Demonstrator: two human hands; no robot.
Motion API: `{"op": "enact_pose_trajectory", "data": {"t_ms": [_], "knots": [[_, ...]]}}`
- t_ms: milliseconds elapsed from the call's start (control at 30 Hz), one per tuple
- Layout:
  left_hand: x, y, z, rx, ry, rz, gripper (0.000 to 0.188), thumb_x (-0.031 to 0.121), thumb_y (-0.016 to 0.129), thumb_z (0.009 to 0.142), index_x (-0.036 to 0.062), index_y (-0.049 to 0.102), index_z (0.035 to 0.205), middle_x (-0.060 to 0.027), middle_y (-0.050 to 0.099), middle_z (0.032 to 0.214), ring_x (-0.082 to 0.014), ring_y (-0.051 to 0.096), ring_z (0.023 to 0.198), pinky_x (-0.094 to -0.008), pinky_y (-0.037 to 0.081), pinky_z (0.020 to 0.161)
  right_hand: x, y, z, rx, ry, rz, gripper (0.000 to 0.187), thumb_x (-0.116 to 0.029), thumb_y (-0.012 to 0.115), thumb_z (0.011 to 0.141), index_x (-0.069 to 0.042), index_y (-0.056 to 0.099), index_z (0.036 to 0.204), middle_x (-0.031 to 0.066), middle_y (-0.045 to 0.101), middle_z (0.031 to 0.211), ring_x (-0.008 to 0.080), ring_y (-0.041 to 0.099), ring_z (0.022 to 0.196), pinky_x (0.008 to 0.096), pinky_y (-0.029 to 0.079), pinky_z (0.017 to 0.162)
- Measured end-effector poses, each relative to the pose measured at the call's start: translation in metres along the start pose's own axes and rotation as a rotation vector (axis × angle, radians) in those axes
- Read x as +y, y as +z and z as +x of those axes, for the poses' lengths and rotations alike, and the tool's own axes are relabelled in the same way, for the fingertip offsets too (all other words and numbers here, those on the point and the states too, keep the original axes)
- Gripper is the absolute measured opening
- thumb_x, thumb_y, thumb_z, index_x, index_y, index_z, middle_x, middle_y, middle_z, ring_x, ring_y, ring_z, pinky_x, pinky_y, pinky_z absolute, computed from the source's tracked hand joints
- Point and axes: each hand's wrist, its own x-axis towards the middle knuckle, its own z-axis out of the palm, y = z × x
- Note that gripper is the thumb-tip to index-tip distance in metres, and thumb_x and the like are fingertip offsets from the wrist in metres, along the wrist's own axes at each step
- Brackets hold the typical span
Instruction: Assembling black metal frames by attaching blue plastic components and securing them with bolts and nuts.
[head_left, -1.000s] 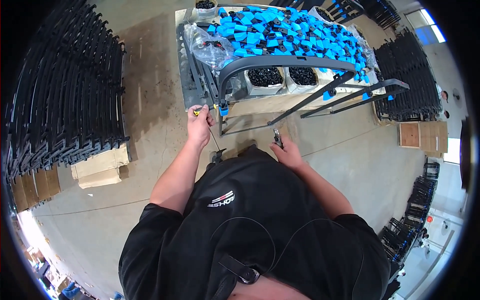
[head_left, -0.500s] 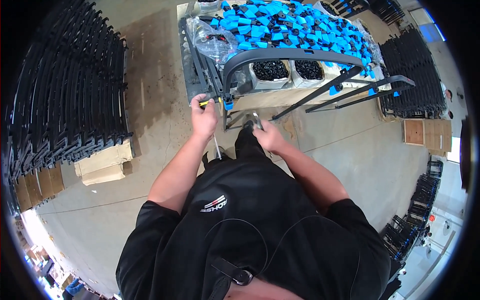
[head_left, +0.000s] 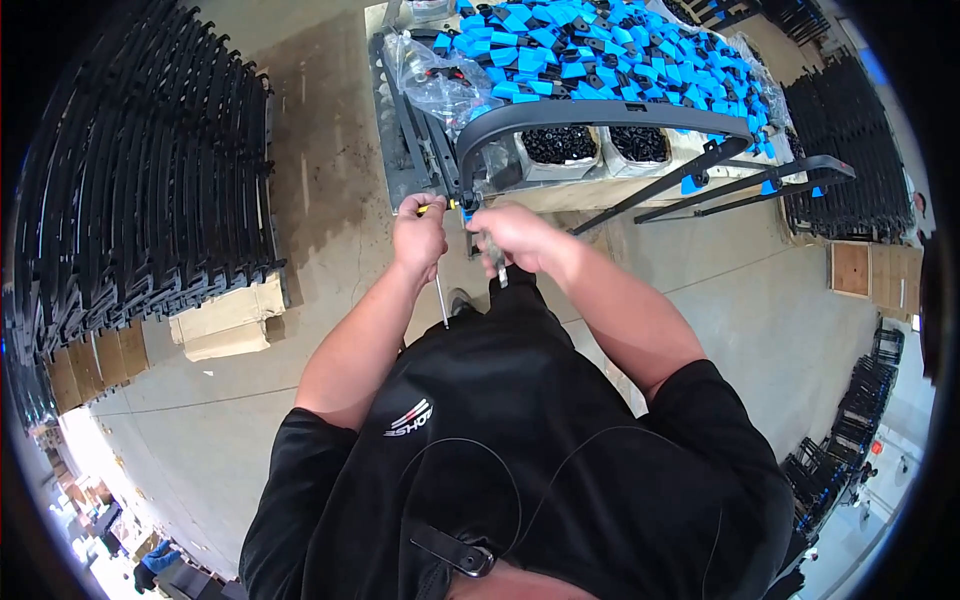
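Observation:
My left hand [head_left: 420, 237] is closed around a tool with a thin metal shaft [head_left: 441, 298] that sticks out below the fist. A small yellow piece [head_left: 428, 208] shows at its fingertips, pointing at the lower left corner of a curved black frame [head_left: 610, 117]. My right hand [head_left: 508, 237] is closed on a metal hand tool [head_left: 502, 272], whose exact kind is blurred. Its fingertips reach to that same frame corner, beside a blue end piece [head_left: 468, 214] partly hidden by the fingers. The frame leans on the table, its black legs slanting down to the right.
A table [head_left: 545, 195] carries a heap of blue and black plastic parts [head_left: 600, 50], boxes of small black parts [head_left: 560, 146] and a clear plastic bag [head_left: 440, 80]. Racks of black frames [head_left: 160, 170] stand at the left. Wooden boxes [head_left: 875, 272] stand at the right.
My right hand has moved up and left to the frame corner, its tool now pointing downward. My left hand has come closer to that corner, the yellow piece now reaching it.

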Motion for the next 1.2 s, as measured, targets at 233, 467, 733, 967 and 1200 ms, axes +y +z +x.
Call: {"op": "enact_pose_trajectory", "data": {"t_ms": [233, 467, 733, 967, 1200], "knots": [[-0.016, 0.000, 0.008, 0.047, 0.119, -0.003, 0.013, 0.022, 0.063, 0.101, 0.0131, 0.054, 0.105, 0.0041, 0.046, 0.064, -0.0045, 0.035, 0.044, -0.0243, 0.028, 0.038, 0.013, 0.008, 0.031, 0.152, -0.069, -0.844, 0.028, -0.017, 0.058, 0.092, 0.005, 0.061, 0.109, 0.0252, 0.069, 0.103, 0.0359, 0.073, 0.080, 0.0496, 0.058, 0.068], [-0.015, 0.006, 0.007, 0.028, 0.113, -0.020, 0.013, 0.020, 0.067, 0.099, 0.0110, 0.058, 0.101, 0.0032, 0.053, 0.069, -0.0050, 0.041, 0.054, -0.0269, 0.031, 0.046, 0.053, -0.015, 0.068, 0.473, -0.441, -1.093, 0.032, -0.021, 0.059, 0.094, 0.003, 0.058, 0.116, 0.0163, 0.067, 0.090, 0.0343, 0.069, 0.074, 0.0532, 0.059, 0.067], [-0.022, 0.004, 0.011, 0.024, 0.157, -0.032, 0.012, 0.020, 0.067, 0.100, 0.0109, 0.058, 0.100, 0.0039, 0.053, 0.070, -0.0049, 0.042, 0.056, -0.0256, 0.033, 0.048, 0.026, -0.014, 0.035, -0.099, -0.028, -0.161, 0.021, -0.026, 0.063, 0.095, -0.005, 0.060, 0.097, 0.0101, 0.064, 0.079, 0.0275, 0.065, 0.062, 0.0440, 0.054, 0.055], [-0.043, -0.005, 0.028, 0.098, 0.331, -0.001, 0.012, 0.019, 0.067, 0.100, 0.0107, 0.058, 0.099, 0.0030, 0.052, 0.068, -0.0063, 0.041, 0.050, -0.0268, 0.031, 0.043, 0.011, -0.015, 0.022, -0.142, 0.014, 0.010, 0.028, -0.028, 0.064, 0.092, -0.002, 0.064, 0.101, 0.0120, 0.067, 0.082, 0.0261, 0.064, 0.061, 0.0470, 0.053, 0.051], [-0.025, 0.000, 0.016, 0.046, 0.076, -0.018, 0.012, 0.019, 0.067, 0.099, 0.0101, 0.059, 0.101, 0.0022, 0.058, 0.076, -0.0053, 0.046, 0.062, -0.0253, 0.037, 0.052, -0.008, -0.012, 0.003, -0.141, 0.117, -0.122, 0.027, -0.025, 0.061, 0.095, -0.001, 0.063, 0.107, 0.0142, 0.070, 0.088, 0.0300, 0.069, 0.072, 0.0473, 0.057, 0.067]]}}
